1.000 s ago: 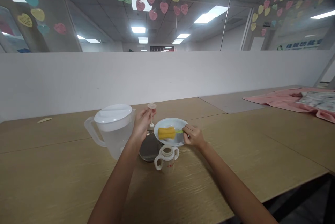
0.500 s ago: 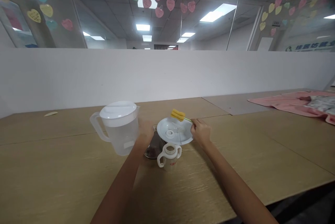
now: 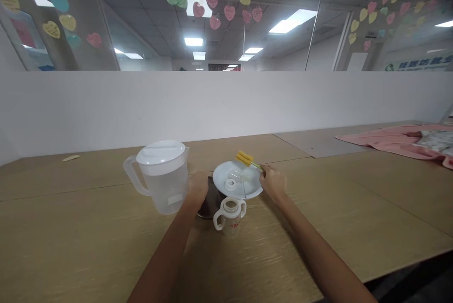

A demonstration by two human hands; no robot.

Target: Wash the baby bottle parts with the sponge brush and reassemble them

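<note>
My right hand (image 3: 272, 182) is closed on the thin green handle of a yellow sponge brush (image 3: 245, 158), which it holds raised over the far rim of a white plate (image 3: 254, 189). On the plate lie a white ring and clear small parts (image 3: 230, 182). My left hand (image 3: 198, 190) rests closed over a dark round bowl (image 3: 211, 200) just left of the plate; what it holds is hidden. A white two-handled cup (image 3: 230, 217) without lid stands in front of the plate. A clear water pitcher (image 3: 161, 176) with a white lid stands left of my left hand.
The wooden table (image 3: 88, 237) runs to a white partition wall (image 3: 212, 105) behind. A pink cloth (image 3: 396, 141) lies at the far right. A small pale flat piece (image 3: 70, 157) lies far left near the wall. The table's front edge drops off at lower right.
My left hand came down from holding up the white straw piece and now rests on the dark bowl. My right hand lifted the yellow sponge brush off the plate toward its far rim.
</note>
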